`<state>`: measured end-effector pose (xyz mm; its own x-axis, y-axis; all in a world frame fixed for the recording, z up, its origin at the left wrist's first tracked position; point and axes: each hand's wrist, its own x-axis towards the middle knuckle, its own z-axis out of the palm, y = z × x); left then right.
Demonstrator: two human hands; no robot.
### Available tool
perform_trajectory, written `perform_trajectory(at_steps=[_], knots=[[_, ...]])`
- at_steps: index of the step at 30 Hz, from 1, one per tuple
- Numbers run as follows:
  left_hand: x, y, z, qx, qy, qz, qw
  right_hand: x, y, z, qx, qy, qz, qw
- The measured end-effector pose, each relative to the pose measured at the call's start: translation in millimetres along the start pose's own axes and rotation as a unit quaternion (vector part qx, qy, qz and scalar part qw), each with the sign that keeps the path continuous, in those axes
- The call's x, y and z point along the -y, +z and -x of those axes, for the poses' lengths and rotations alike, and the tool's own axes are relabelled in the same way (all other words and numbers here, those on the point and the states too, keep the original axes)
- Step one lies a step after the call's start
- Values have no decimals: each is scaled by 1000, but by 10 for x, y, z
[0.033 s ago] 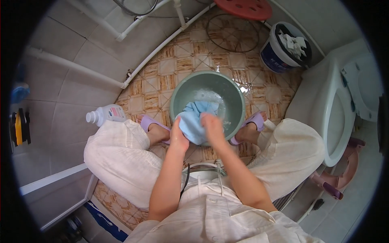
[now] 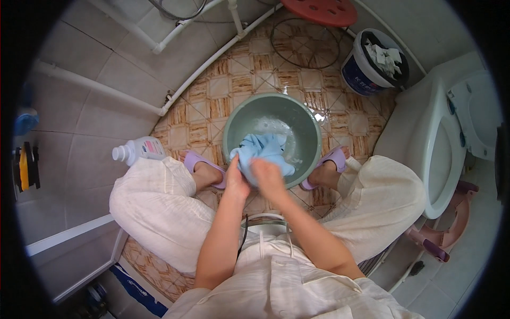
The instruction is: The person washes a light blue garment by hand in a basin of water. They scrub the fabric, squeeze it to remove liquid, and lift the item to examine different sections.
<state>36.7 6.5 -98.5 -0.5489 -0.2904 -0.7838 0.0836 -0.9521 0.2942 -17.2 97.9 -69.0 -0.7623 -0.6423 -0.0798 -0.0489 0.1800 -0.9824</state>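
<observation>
A crumpled light blue cloth [image 2: 265,147] lies bunched at the near side of a green basin [image 2: 245,118], which has a little sudsy water in the bottom. My left hand [image 2: 236,182] grips the cloth's left edge by the near rim. Slightly blurred, my right hand [image 2: 268,174] is closed and pressed onto the cloth from above, close beside the left one. What its fingers pinch is partly hidden. My feet in purple slippers [image 2: 333,162] flank the basin.
On the left, a white bottle [image 2: 146,149] stands by my knee. A bucket [image 2: 372,66] with crumpled paper is at the far right, near the toilet [image 2: 436,170]. A red stool [image 2: 321,11] stands at the back. A pink plastic piece [image 2: 443,234] lies lower right.
My right hand has shifted left across the cloth, toward my left hand. The cloth is bunched differently, with a fold now showing to the right of my right hand.
</observation>
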Motion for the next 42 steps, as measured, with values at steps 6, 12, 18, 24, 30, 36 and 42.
perform_trajectory(at_steps=[6,12,18,24,30,36,42], knots=[[530,70,134,91,-6,2,996,-22,-298,-408,-147,90,323,931],[395,-192,9,410,-49,199,889,131,132,66,-104,-38,215,970],[33,388,535,162,38,-43,985,-95,-622,-497,-170,127,363,907],[-307,534,655,160,112,-90,977,-106,-743,-509,-70,-123,294,945],[-266,310,481,133,82,-100,983,-233,-581,-435,180,177,-76,965],[-358,292,511,41,94,-159,982,-61,-674,-433,209,203,-40,956],[-403,386,555,66,147,-100,982,196,-838,-478,4,130,-277,952]])
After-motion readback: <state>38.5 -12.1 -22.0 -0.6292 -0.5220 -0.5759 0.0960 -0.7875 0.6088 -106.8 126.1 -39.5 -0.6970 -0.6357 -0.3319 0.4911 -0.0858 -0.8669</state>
